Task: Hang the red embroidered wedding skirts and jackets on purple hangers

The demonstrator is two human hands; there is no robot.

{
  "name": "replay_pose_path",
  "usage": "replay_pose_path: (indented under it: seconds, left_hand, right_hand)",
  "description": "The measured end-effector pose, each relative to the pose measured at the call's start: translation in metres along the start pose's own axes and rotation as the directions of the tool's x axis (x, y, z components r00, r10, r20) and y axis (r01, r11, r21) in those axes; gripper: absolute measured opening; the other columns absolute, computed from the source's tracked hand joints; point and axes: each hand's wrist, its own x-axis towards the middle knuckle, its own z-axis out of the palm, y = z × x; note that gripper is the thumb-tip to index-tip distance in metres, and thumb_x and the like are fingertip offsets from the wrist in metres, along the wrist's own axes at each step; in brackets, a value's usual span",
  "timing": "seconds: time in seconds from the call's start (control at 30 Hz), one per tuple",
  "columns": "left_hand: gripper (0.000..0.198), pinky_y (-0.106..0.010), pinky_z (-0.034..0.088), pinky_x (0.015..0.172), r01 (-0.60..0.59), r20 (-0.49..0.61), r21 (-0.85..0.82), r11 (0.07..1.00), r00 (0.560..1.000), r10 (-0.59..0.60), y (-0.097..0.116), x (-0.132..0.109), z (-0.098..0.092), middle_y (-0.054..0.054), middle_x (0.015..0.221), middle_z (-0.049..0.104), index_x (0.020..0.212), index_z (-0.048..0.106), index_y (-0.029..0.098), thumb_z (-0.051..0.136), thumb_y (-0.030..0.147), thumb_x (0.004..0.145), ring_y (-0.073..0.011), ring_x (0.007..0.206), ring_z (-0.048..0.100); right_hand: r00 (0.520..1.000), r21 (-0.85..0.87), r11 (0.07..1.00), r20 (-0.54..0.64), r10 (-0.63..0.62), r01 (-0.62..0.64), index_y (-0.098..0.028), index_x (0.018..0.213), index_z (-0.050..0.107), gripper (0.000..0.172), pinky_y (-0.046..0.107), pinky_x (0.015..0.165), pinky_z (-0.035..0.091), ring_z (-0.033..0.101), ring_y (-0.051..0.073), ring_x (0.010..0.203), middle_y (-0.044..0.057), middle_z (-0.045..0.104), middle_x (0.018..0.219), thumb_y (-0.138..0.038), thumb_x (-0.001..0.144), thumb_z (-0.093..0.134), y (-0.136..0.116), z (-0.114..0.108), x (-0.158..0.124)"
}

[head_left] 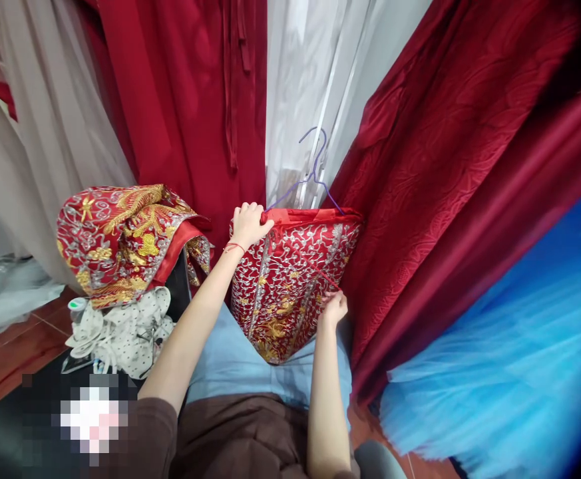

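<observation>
A red garment (290,279) with gold and silver embroidery hangs on a purple wire hanger (314,174) over my lap. My left hand (248,225) is closed on the garment's top left edge, where the hanger's arm ends. My right hand (334,307) pinches a thin red cord or tie on the garment's right side, fingers pressed together. A second embroidered red garment (120,239) lies bundled to the left.
Red dresses (460,166) hang close on the right and behind, white sheer fabric (315,80) between them. Blue tulle (510,359) fills the lower right. A white dotted cloth (125,332) lies at left, over a red-brown floor (5,359).
</observation>
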Motion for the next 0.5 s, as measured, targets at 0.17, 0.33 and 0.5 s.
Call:
replay_pose_path:
  seconds: [0.17,0.33,0.5]
  left_hand:
    - [0.028,-0.041,0.039,0.09,-0.026,-0.027,0.01,1.0,0.999,0.026,-0.007,-0.001,0.001,-0.013,0.109,0.065,0.096,0.06,0.018,0.051,0.044,0.091,-0.0311,0.108,0.055]
    - [0.036,-0.04,0.039,0.09,-0.042,-0.042,0.025,0.999,0.998,0.043,-0.01,-0.002,0.001,-0.013,0.109,0.065,0.098,0.06,0.018,0.049,0.052,0.093,-0.0302,0.107,0.055]
    - [0.032,-0.041,0.039,0.09,-0.029,-0.046,0.038,0.999,0.998,0.031,-0.004,-0.006,0.0,-0.013,0.109,0.065,0.097,0.06,0.018,0.056,0.048,0.088,-0.0315,0.108,0.055]
  right_hand:
    - [0.998,-0.032,0.999,0.058,-0.012,0.014,-0.02,0.073,0.054,0.041,0.026,0.056,0.046,0.056,0.013,0.055,0.002,0.064,0.068,-0.059,0.083,0.046,0.003,-0.006,-0.008]
    - [0.961,-0.082,0.977,0.211,-0.178,0.199,-0.018,0.107,0.064,0.041,0.033,0.083,0.049,0.065,0.02,0.089,0.009,0.07,0.101,-0.05,0.081,0.058,-0.033,-0.006,-0.019]
    - [0.826,0.104,0.959,0.489,-0.28,0.264,-0.019,0.091,0.067,0.03,0.035,0.085,0.05,0.066,0.02,0.088,0.006,0.072,0.092,-0.048,0.083,0.061,-0.085,0.029,-0.028]
